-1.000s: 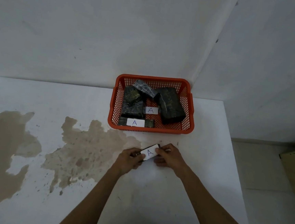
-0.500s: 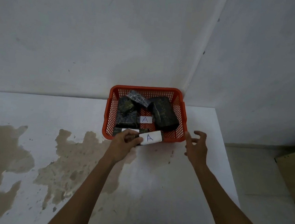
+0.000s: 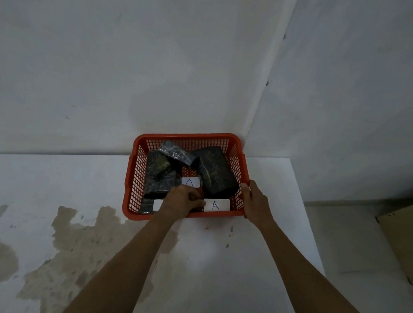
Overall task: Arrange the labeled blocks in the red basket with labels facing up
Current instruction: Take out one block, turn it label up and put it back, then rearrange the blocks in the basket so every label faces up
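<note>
**Both hands at the red basket, a labelled block going in at the front**

Your left hand [image 3: 183,200] is inside the red basket [image 3: 235,159], reaching over its near rim. The fingers are curled down around the dark end of a block [image 3: 216,205] whose white label, marked "A", faces up and shows just to the right of your knuckles. That block lies along the basket's front edge, close to the right corner. Whether it is fully resting on the basket floor you cannot tell, since your hand covers its left end.

Your right hand [image 3: 255,203] grips the basket's right rim near the front corner, thumb inside the wall and the fingers wrapped outside.

Around your left hand the basket is crowded. A second label marked "A" [image 3: 190,182] faces up just beyond your knuckles, in the middle. A large dark block [image 3: 215,171] sits tilted against the right side, right behind the one you hold. Two dark blocks [image 3: 161,177] fill the left side, with a shiny wrapped packet [image 3: 176,152] leaning across their far end. Another white label [image 3: 157,205] peeks out at the front left, half hidden by your wrist.

The basket stands at the far edge of the white table [image 3: 268,236], in the corner of the walls. A large brown stain [image 3: 68,244] spreads across the table to your left.
</note>
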The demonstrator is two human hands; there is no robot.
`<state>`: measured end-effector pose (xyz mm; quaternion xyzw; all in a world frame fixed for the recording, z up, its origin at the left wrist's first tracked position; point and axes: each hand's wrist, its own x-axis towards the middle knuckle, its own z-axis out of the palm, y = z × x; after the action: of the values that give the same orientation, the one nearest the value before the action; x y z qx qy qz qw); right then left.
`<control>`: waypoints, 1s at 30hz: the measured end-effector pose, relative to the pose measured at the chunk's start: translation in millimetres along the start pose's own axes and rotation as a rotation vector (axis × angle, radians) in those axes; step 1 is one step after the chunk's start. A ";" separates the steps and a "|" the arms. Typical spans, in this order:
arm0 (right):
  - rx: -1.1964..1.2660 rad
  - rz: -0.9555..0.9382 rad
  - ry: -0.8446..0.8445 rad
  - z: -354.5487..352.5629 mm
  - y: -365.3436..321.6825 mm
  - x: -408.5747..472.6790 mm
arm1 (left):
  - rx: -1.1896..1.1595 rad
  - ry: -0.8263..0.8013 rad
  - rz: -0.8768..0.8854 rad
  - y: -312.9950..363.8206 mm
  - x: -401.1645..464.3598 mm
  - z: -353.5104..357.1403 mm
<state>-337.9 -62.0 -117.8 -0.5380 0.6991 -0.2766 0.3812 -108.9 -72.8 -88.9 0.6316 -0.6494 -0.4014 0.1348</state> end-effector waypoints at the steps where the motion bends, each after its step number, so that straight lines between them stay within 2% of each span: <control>1: 0.007 -0.002 0.001 0.6 1.5 0.6 | 0.016 -0.002 -0.002 -1.3 2.8 3.7; 7: 0.024 -0.011 0.032 4.7 6.3 2.5 | 0.244 0.025 0.049 1.6 14.9 14.7; 10: 0.009 -0.023 0.037 5.5 8.1 3.3 | 0.334 0.050 0.009 1.6 19.2 14.5; 14: -0.071 -0.028 0.042 3.8 9.6 5.3 | 0.296 0.000 -0.012 1.8 25.7 14.3; 17: -0.155 -0.030 0.068 1.4 8.8 5.0 | 0.250 0.042 0.012 -1.4 23.5 11.9; 19: -0.168 -0.058 0.123 0.5 4.9 3.5 | 0.135 0.083 0.036 -5.3 19.1 6.1; 22: -0.219 -0.152 0.310 1.8 -6.0 3.0 | -0.028 0.218 0.107 -12.9 9.4 -11.1; 25: -0.356 -0.306 0.449 6.9 -23.2 7.1 | -0.027 0.362 0.209 -25.0 -0.4 -32.5; 28: -0.400 -0.486 0.386 22.3 -47.1 15.5 | 0.147 0.619 0.261 -41.9 -6.1 -53.7; 30: -0.385 -0.538 0.264 37.3 -63.4 23.7 | 0.264 0.777 0.199 -55.0 -6.5 -65.1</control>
<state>-275.6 -101.0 -93.7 -0.7245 0.6149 -0.2975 0.0926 -24.2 -83.1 -83.1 0.6822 -0.6538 -0.0317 0.3258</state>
